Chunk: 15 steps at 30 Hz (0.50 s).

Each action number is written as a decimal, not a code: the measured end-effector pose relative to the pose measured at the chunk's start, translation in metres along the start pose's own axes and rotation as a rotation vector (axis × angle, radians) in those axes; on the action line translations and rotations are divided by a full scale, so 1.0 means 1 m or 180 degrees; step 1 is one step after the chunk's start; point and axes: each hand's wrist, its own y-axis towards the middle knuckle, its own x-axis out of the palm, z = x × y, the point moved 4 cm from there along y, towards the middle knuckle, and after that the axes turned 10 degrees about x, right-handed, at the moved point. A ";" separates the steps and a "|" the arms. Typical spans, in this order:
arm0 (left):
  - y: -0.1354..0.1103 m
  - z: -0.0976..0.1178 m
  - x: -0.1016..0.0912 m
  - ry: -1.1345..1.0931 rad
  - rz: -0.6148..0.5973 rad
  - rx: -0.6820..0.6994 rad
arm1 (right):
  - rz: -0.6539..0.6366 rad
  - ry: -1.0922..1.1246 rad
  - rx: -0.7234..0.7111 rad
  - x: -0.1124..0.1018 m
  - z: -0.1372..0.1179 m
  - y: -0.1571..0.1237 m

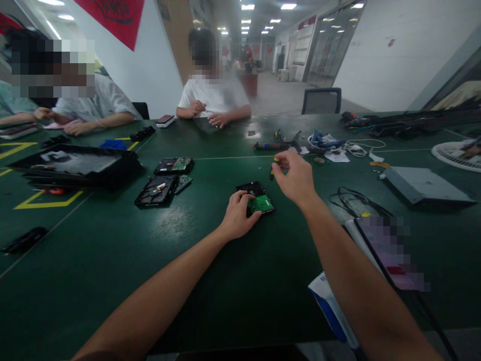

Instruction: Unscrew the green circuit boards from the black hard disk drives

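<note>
A flat, rectangular hard drive (pixel 262 202) with a smooth green circuit board (pixel 264 204) and black casing (pixel 252 188) lies on the glossy green tabletop (pixel 225 281). The left hand (pixel 239 216) clasps it between thumb and fingers, the board at two o'clock. From the right hand (pixel 296 175), which pinches a slim, yellow-topped screwdriver (pixel 271 174), the drive sits at eight o'clock.

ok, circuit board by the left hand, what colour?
Circuit board is green; clearest in the head view.
</note>
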 end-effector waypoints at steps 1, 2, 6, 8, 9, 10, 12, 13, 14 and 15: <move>0.000 0.000 0.000 0.0000 0.0004 -0.0001 | -0.0003 -0.0016 -0.0031 0.000 -0.001 0.000; 0.000 0.000 0.000 -0.0001 0.0007 0.0000 | -0.0002 -0.0030 -0.0060 -0.001 -0.003 -0.001; 0.000 0.001 -0.001 -0.0013 -0.0001 0.0005 | 0.0001 -0.0016 -0.0147 -0.004 -0.007 -0.001; 0.000 0.001 -0.001 -0.0008 -0.0008 0.0006 | -0.0006 -0.0014 -0.0132 -0.003 -0.006 -0.001; 0.000 0.001 -0.001 -0.0004 -0.0012 0.0007 | -0.0001 -0.0019 -0.0094 -0.003 -0.005 -0.001; 0.000 0.001 -0.001 -0.0001 -0.0015 0.0005 | 0.0011 -0.0023 -0.0036 -0.003 -0.004 -0.001; 0.000 0.000 -0.001 0.0005 -0.0023 0.0000 | 0.0044 -0.0011 0.0096 -0.002 0.000 0.000; 0.000 0.000 0.000 0.0009 -0.0020 0.0002 | 0.0055 0.0008 0.0142 -0.001 0.002 0.000; 0.000 0.000 0.000 0.0014 -0.0008 0.0006 | 0.0054 0.0031 0.0159 -0.001 0.002 0.000; 0.000 0.000 0.001 0.0019 0.0005 0.0014 | 0.0035 0.0047 0.0144 -0.001 0.003 0.000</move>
